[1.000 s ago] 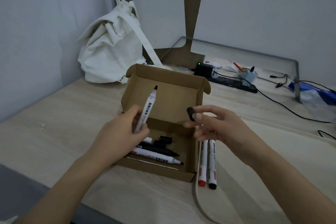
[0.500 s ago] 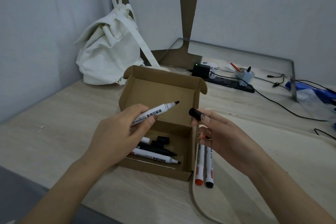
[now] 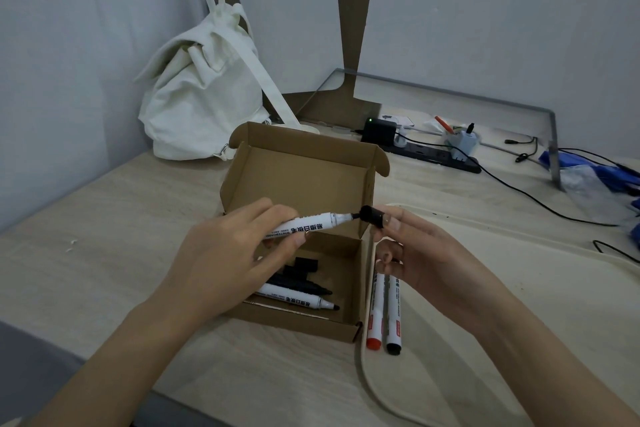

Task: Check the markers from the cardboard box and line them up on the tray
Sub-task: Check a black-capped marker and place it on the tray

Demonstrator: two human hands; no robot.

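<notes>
Left hand: the left hand [image 3: 221,253] is closed around a white marker [image 3: 304,224], held almost level above the cardboard box [image 3: 301,184], tip pointing right.
Right hand: the right hand [image 3: 426,253] pinches a black cap [image 3: 372,215] between thumb and fingertips; the cap mouth meets the marker tip.
Box contents: a white uncapped marker [image 3: 298,300], a black marker [image 3: 298,284] and loose black caps [image 3: 304,263] are seen on the box floor.
Tray: the pale tray [image 3: 519,288] lies just right of the box, on the wooden table [image 3: 104,236].
Tray contents: a red-capped marker [image 3: 375,315] and a black-capped marker [image 3: 393,315] are laid side by side, touching, at the tray's left edge.
</notes>
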